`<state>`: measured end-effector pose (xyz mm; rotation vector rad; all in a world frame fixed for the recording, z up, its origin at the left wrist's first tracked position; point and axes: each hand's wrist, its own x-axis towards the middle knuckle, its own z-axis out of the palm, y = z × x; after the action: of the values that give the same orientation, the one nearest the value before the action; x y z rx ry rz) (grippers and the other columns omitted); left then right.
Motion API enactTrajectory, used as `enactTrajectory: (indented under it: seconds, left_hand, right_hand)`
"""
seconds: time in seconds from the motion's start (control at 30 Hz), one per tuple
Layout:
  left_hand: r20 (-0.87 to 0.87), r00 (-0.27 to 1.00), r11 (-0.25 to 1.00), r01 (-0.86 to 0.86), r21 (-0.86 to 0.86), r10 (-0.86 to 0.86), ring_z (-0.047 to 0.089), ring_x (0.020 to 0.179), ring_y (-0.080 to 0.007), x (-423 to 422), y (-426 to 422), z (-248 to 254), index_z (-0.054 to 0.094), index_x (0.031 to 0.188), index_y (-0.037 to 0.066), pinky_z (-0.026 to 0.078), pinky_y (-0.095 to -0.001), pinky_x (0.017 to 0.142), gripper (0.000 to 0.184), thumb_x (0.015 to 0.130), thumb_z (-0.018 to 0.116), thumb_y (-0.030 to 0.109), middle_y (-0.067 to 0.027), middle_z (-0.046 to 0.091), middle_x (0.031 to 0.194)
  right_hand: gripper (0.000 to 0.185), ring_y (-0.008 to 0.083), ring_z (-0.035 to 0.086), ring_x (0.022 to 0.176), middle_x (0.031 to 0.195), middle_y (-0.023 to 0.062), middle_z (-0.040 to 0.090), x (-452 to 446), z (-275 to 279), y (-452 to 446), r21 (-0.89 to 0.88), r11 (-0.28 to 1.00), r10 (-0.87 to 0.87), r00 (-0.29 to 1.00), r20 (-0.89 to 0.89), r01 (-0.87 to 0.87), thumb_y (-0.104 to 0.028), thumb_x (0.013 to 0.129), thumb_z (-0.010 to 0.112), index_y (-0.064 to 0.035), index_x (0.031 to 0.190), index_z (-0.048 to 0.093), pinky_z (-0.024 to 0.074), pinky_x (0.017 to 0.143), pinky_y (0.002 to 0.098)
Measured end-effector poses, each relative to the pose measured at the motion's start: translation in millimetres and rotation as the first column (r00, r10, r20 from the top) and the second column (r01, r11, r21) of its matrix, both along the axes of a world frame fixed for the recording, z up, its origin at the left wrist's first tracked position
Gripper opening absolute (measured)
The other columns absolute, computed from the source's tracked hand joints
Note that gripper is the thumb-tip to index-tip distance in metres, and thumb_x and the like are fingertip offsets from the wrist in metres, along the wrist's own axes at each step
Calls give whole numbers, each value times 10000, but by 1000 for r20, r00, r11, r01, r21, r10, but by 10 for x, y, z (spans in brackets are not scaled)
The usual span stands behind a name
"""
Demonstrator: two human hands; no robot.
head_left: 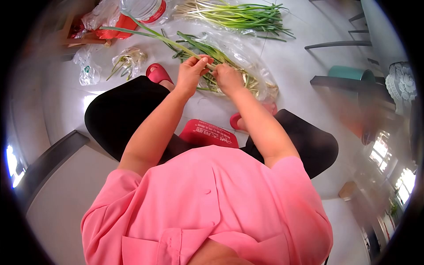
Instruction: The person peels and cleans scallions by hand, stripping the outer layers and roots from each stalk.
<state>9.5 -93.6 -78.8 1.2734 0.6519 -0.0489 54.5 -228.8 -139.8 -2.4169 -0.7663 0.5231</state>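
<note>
Between my hands a green onion (pixel 174 43) is held near its pale stem end, its long leaves reaching toward the upper left. The fingers of my left hand (pixel 191 74) pinch the stem. Close beside it, my right hand (pixel 229 80) has its fingers curled at the pale end, partly hiding what they grip. Below both hands, a pile of green onions (pixel 221 56) with tangled roots lies on a clear plastic bag (pixel 252 58) on the floor. Farther away, a bundle of green onions (pixel 234 17) lies lined up with its leaves to the right.
Left of the feet are a small plastic bag with green scraps (pixel 129 60) and another clear bag (pixel 86 66). A large clear plastic bottle (pixel 143 8) stands at the top near a red bag (pixel 119 27). Chair legs (pixel 338 44) and a teal bin (pixel 349 73) are at right.
</note>
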Motion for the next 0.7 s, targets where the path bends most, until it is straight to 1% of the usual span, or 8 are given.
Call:
enactTrajectory:
  seconds: [0.03,0.1,0.23,0.33,0.4,0.53,0.63,0.7]
  left_hand:
    - [-1,1000,1000,-1,-3,1,580,869,-133,-23,-2,-55,548,989,34,477,-276,757,182,872,535,172,-63,619,910]
    - [15,988,985,-151,-88,152,605,818,-153,-26,10,-132,544,940,25,500,-275,714,146,879,518,155,-74,624,871]
    - [-4,962,951,-271,-149,273,623,777,-186,2,59,-141,525,895,16,520,-271,665,135,886,505,150,-101,617,860]
    - [-11,956,948,-294,-127,294,632,776,-215,-4,63,-102,507,881,8,530,-272,649,142,890,496,150,-116,609,846]
    - [-32,941,934,-338,-121,336,634,786,-227,-5,62,-80,496,879,8,531,-270,639,153,895,487,161,-116,605,842]
    - [-47,928,922,-372,-105,369,634,795,-237,-16,136,-105,496,885,2,533,-275,639,171,902,472,171,-128,605,853]
    - [-75,916,911,-399,-101,393,634,792,-245,-24,191,-88,494,889,-5,535,-279,639,181,908,455,171,-140,605,857]
    - [-62,901,898,-434,-75,430,634,789,-247,-24,223,-71,492,890,-10,537,-285,640,178,907,450,162,-148,606,861]
  right_hand:
    - [225,342,576,786,848,154,576,-20,43,-15,-3,1000,1,1000,-1,-1,-257,804,547,-34,841,541,454,671,443]
    - [268,339,585,803,853,174,587,-47,110,-69,-51,983,-173,984,31,175,-277,794,561,-23,866,517,461,690,437]
    - [319,363,594,819,827,193,605,-10,9,-202,-196,970,-166,980,-111,142,-274,786,552,-4,953,514,476,707,434]
    - [331,342,621,748,796,173,626,-39,-34,-185,-262,962,-92,994,-61,73,-285,799,540,10,948,511,493,662,421]
    - [225,296,637,655,763,141,641,-79,-45,-154,-337,941,2,995,103,33,-205,779,538,-7,884,561,505,598,393]
    - [218,297,631,657,727,157,631,-89,-116,-161,-328,939,143,985,98,-104,-244,818,495,-40,789,566,500,593,397]
    - [150,291,636,688,736,149,636,-57,-129,-195,-371,921,174,977,126,-117,-159,772,504,-57,730,607,502,598,386]
    - [149,290,637,739,760,132,644,-2,-216,-307,-429,895,151,988,41,-119,-104,730,499,-72,740,644,504,623,383]
